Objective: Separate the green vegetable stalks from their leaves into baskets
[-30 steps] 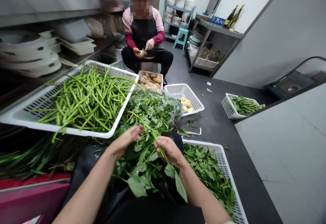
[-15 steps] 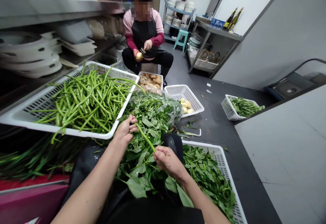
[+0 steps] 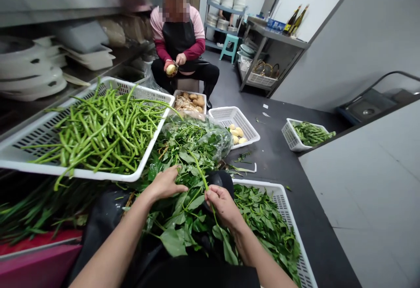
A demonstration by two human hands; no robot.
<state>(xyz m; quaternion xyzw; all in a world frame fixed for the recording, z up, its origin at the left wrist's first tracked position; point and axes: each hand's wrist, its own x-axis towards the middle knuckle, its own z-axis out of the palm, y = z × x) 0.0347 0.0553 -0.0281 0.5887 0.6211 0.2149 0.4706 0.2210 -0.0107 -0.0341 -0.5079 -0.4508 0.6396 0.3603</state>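
Observation:
My right hand (image 3: 223,202) pinches a long green stem (image 3: 197,165) that rises up and to the left, with leaves hanging below the fingers. My left hand (image 3: 166,183), thumb and fingers apart, is over the pile of leafy greens (image 3: 187,146) and holds nothing. Bare green stems fill the white basket (image 3: 139,173) on the left. At the lower right, another white basket (image 3: 282,192) holds plucked leaves (image 3: 265,222).
A seated person (image 3: 179,34) holds a peeled potato (image 3: 171,70). Near that person are a crate of potatoes (image 3: 197,101) and a basket with peeled ones (image 3: 244,122). Farther right on the floor sits a basket of greens (image 3: 310,134). Metal shelves (image 3: 65,1) line the left.
My left hand has let go of the stem, opened and moved slightly down and right. The stem now stands steeper in my right hand. The view has shifted slightly.

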